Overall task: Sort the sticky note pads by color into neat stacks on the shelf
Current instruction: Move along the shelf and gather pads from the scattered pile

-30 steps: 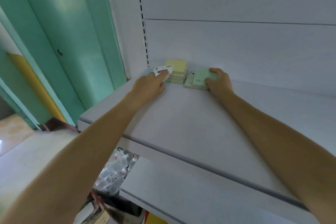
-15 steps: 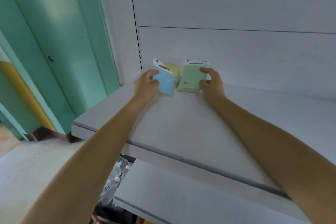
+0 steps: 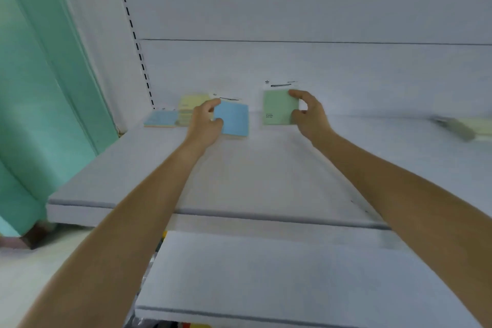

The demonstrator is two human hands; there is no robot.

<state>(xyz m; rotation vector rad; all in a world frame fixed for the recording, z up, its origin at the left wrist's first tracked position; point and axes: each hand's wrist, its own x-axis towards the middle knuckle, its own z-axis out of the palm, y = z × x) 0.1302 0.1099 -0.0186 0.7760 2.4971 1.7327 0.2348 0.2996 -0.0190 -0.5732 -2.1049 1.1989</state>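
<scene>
L hand (image 3: 205, 122) grips blue pad (image 3: 234, 120), R hand (image 3: 308, 114) green pad (image 3: 278, 108), both upright.

left hand (image 3: 205, 123) holds blue pad (image 3: 234, 118); right hand (image 3: 308, 112) holds green pad (image 3: 278, 108).

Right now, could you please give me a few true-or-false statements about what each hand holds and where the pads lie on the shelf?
1. The left hand holds a blue pad. True.
2. The right hand holds a yellow pad. False: it holds a green pad.
3. A yellow stack sits near the shelf's back left corner. True.
4. The other blue pad lies on top of the yellow stack. False: it lies flat beside it, to its left.
</scene>
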